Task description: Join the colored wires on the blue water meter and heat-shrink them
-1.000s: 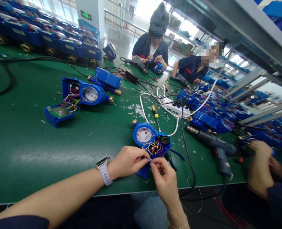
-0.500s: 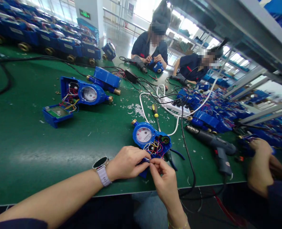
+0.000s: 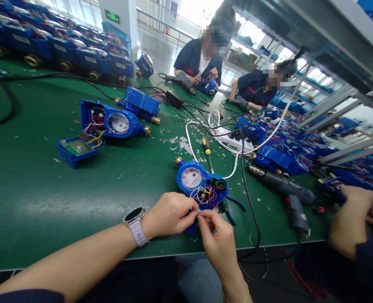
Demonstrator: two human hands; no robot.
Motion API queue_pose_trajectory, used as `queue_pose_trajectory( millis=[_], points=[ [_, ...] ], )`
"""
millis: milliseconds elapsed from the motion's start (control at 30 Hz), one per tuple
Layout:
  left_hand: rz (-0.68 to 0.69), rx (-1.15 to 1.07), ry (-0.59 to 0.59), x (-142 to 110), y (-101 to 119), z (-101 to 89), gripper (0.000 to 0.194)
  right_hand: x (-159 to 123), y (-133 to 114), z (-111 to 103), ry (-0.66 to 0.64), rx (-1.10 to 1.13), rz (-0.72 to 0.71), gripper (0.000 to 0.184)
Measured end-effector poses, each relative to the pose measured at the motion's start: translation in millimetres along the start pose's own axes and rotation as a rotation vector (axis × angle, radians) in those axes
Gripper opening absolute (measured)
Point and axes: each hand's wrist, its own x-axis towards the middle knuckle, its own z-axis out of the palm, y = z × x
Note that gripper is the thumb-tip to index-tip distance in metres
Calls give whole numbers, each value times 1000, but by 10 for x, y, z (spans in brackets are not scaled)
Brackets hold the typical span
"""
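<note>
A blue water meter (image 3: 191, 177) with a round dial lies in front of me. Its compartment is uncovered, and thin coloured wires (image 3: 204, 194) spill out of it. Some of these wires run to the fingertips of my left hand (image 3: 171, 213), which are pinched at the meter's near side. My right hand (image 3: 218, 234) pinches at the same spot, its fingertips almost meeting the left ones. The exact piece between them is mostly covered by the fingers. Partly under the fingers shows a blue part (image 3: 191, 228). Blue-handled pliers (image 3: 233, 208) lie just right of the meter.
A yellow-black screwdriver (image 3: 206, 146), a white power strip (image 3: 232, 139) and a heat gun (image 3: 282, 187) lie beyond and to the right. Another opened meter (image 3: 118, 123) sits left. Rows of meters (image 3: 63, 54) line the back left. A co-worker's arm (image 3: 348, 223) is at right.
Both hands stay pinched at nearly the same spot, with a slight shift of the fingers. Across the table, a co-worker's hand has lifted off a meter.
</note>
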Motion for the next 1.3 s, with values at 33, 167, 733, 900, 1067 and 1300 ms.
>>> queue_pose_trajectory(
  millis=[33,167,733,900,1067,1300],
  points=[
    [-10,-1,-2,1,-2,-3,12,1,-1,0,-2,8,15,15],
    [-31,25,-4,9,-25,-20,10,1,0,-7,15,43,56,14],
    [-14,3,-55,16,-38,-7,8,31,-16,-31,3,108,119,18],
    [-97,-93,-32,25,-22,15,13,85,-62,-51,-11,122,115,20],
    [-196,-194,-41,42,31,-8,13,114,-98,-54,-14,166,177,23],
    [-229,-243,-51,63,34,-23,12,123,-80,-47,-27,186,224,25]
  ],
)
